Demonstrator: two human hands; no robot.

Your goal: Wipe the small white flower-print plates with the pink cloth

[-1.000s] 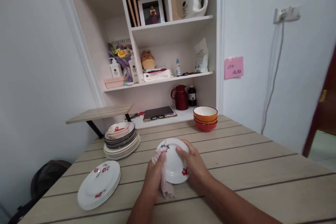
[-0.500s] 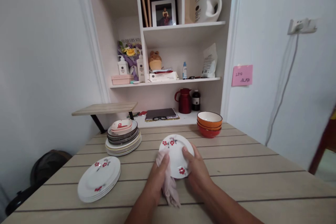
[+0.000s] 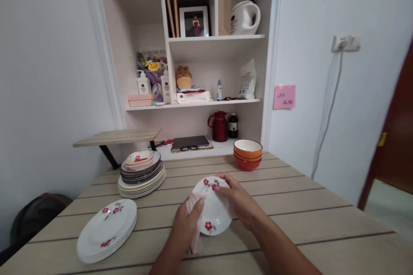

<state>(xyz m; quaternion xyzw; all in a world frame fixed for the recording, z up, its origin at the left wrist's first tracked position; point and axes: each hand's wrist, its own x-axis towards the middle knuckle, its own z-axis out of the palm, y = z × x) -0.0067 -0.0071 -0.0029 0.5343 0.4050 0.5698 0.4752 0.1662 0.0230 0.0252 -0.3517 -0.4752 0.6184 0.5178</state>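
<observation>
A white plate (image 3: 215, 211) with red flowers is held up over the table between my two hands. My left hand (image 3: 188, 222) grips a pale pink cloth (image 3: 195, 240) folded over the plate's left edge, thumb on the front. My right hand (image 3: 239, 200) clasps the plate's upper right rim, thumb on its face and fingers partly hidden behind. To the left lies a stack of matching flowered plates (image 3: 97, 232). Behind that stands a taller stack of plates (image 3: 142, 180) topped by small pink-rimmed dishes (image 3: 139, 159).
Orange and red bowls (image 3: 248, 154) are stacked at the table's back right. A small raised wooden shelf (image 3: 118, 136) juts out at the back left. Behind the table (image 3: 290, 206), a white shelf unit holds a red jug (image 3: 220, 126), a dark bottle (image 3: 232, 126) and a laptop (image 3: 190, 142).
The plate has turned a little in my hands, and my right hand has moved up its rim. The cloth has shifted with my left hand. My view has swung slightly right.
</observation>
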